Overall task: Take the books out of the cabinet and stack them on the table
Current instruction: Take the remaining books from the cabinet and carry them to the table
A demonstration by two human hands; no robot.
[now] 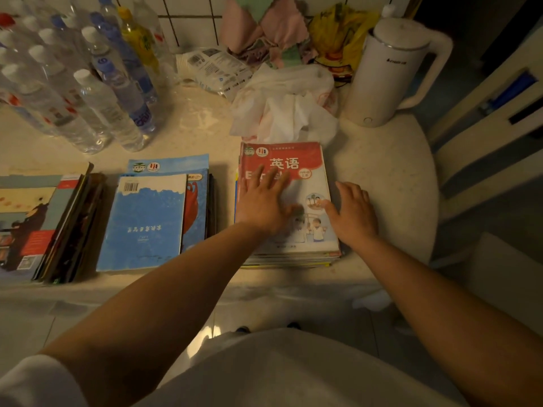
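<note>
Three stacks of books lie on the pale table [199, 127]. The right stack is topped by a red-and-white English textbook [305, 171]. My left hand [264, 201] lies flat on its cover with fingers spread. My right hand [352, 214] rests open on the stack's right edge, thumb on the cover. The middle stack carries a blue book [144, 221] face down with a barcode. The left stack [35, 224] shows a grey and red cover, with several spines along its right side. The cabinet is out of view.
Several clear water bottles [88, 92] stand at the back left. Crumpled white plastic bags [288, 107], cloths [264, 27] and a yellow bag [338, 33] sit behind the right stack. A white kettle [388, 71] stands at the back right. A chair [487, 118] is to the right.
</note>
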